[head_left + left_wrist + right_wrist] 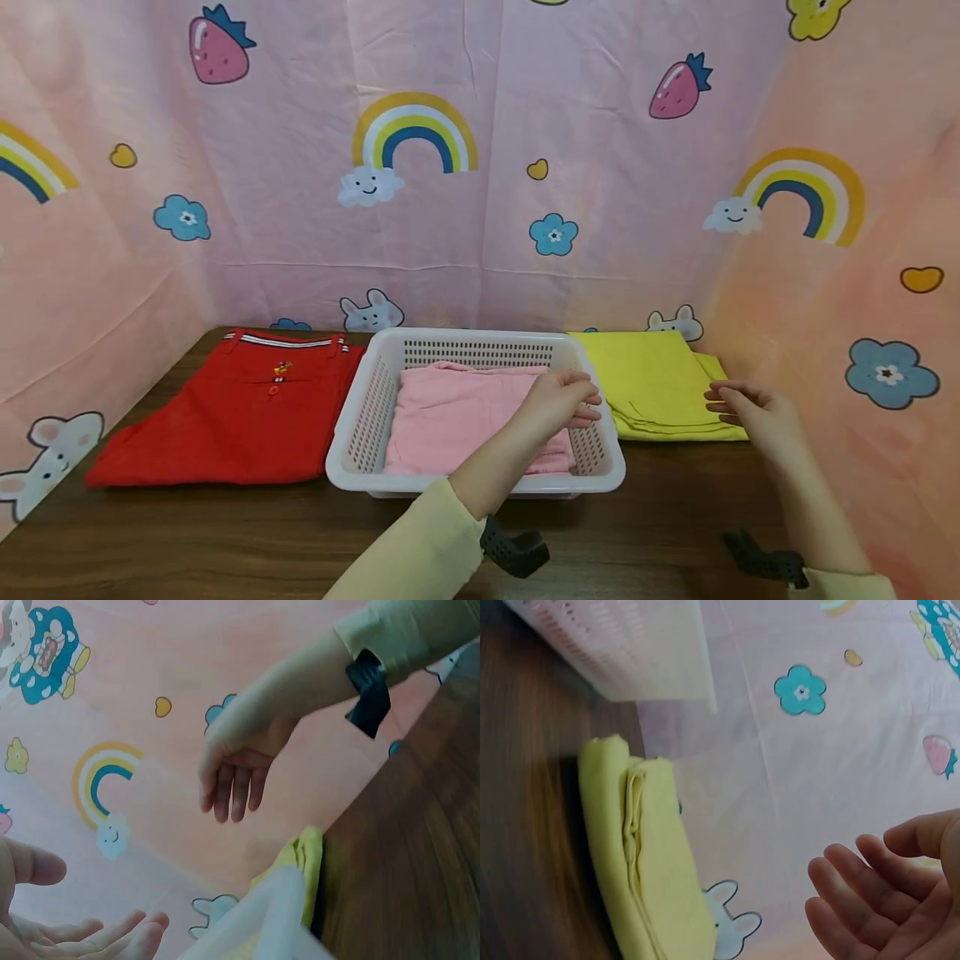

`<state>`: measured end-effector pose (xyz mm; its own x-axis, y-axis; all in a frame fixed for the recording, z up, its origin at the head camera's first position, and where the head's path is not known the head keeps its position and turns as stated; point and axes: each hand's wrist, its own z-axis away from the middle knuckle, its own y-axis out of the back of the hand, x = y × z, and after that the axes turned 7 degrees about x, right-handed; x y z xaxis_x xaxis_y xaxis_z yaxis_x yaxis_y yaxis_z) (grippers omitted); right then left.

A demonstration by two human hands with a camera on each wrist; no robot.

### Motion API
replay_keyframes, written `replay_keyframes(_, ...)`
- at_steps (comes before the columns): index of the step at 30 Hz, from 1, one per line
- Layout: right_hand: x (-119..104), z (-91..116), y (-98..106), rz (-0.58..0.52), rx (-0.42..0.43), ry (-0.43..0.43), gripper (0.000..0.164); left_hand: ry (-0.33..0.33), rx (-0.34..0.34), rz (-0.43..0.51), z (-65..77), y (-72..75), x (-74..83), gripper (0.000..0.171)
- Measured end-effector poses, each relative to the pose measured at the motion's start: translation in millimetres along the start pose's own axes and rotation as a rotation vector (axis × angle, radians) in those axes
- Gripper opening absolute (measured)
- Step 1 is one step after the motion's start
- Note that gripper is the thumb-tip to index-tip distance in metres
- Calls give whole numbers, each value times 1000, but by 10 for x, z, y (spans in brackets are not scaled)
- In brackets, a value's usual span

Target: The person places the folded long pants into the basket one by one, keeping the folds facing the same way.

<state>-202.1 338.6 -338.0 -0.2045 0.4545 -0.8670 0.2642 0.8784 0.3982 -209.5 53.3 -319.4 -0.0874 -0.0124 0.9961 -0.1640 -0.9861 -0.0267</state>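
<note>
Above the right end of a white plastic basket (348, 467) hovers my left hand (558, 402), fingers loosely bent and holding nothing. Inside the basket lies a folded pink garment (457, 421). My right hand (757, 412) hangs in the air over the right edge of a folded yellow garment (652, 379), its fingers relaxed and apart from the cloth. In the right wrist view the yellow garment (649, 855) shows its layered folds, with the right hand (892, 900) clear of it. The left wrist view shows the left hand's (82, 934) spread thumb and fingers.
Red trousers (232, 417) with a striped waistband lie folded left of the basket. All of it sits on a dark wooden table (262, 542). A printed pink cloth (487, 217) hangs as a wall behind and at both sides. Each wrist wears a black strap (513, 546).
</note>
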Motion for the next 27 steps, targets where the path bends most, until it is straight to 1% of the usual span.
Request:
replay_keyframes(5,103,-21,88,-74,28,-62,36,57,-18,86,-41,-151,-27,42)
replay_keyframes(6,136,-30,103,-85,35,-75,36,65,-21,105,-42,-178,-30,42)
replay_keyframes(8,201,-43,134,-95,43,-106,41,83,-27,136,-38,-235,-28,41)
replay_keyframes(9,259,-56,152,-130,59,-122,41,92,-26,154,-33,-266,-24,40)
replay_keyframes(12,341,-69,200,-99,73,-168,48,118,-23,219,-10,-378,-15,40)
replay_keyframes(14,377,-80,231,-76,83,-197,52,135,-10,277,14,-465,-16,40)
replay_keyframes(15,395,-90,247,-59,90,-211,53,146,-1,308,27,-511,-20,39)
replay_keyframes(16,380,-90,260,1,84,-224,58,149,3,335,40,-557,-24,38)
replay_keyframes(18,422,-116,291,23,103,-259,58,160,16,392,64,-650,-30,39)
replay_keyframes(22,468,-158,356,83,67,-298,63,172,11,479,97,-826,-55,45)
replay_keyframes(24,510,-190,401,107,15,-305,68,187,6,516,113,-906,-78,47)
replay_keyframes(25,576,-228,429,94,22,-324,67,192,3,533,118,-946,-96,48)
replay_keyframes(27,707,-303,496,84,3,-350,71,207,2,556,128,-1022,-135,49)
